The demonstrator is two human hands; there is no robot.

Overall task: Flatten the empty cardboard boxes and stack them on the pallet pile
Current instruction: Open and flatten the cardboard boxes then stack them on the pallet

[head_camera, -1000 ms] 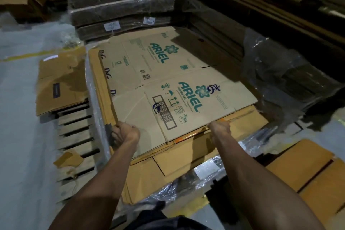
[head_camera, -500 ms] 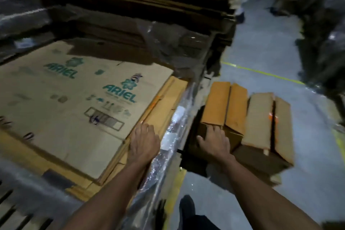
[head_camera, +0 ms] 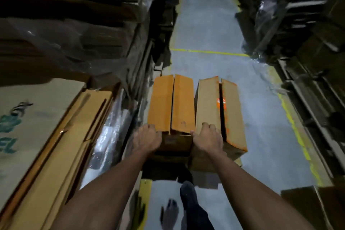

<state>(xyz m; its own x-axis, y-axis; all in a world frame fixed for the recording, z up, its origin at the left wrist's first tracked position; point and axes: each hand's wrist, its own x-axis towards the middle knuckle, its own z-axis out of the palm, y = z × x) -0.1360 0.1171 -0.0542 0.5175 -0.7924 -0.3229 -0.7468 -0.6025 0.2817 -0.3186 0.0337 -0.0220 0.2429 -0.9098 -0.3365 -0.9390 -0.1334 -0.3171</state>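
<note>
An upright orange cardboard box (head_camera: 171, 102) stands on the floor in the aisle, its top flaps closed. My left hand (head_camera: 146, 139) grips its near left corner, fingers curled over the edge. My right hand (head_camera: 207, 138) grips its near right corner, in the gap beside a second, paler box (head_camera: 218, 110) with orange marks. The pile of flattened boxes (head_camera: 56, 127), the top sheet printed in teal, lies on the pallet at my left.
Tall stacks of wrapped flat cardboard (head_camera: 74, 30) rise behind the pile on the left. Dark racks and wrapped goods (head_camera: 308, 43) line the right side. The grey floor with yellow lines (head_camera: 209, 52) runs ahead between them. My foot (head_camera: 188, 196) is below the boxes.
My view swung right from the pallet pile to the aisle. My left hand left the flattened sheets, and both hands now hold the orange box's near corners.
</note>
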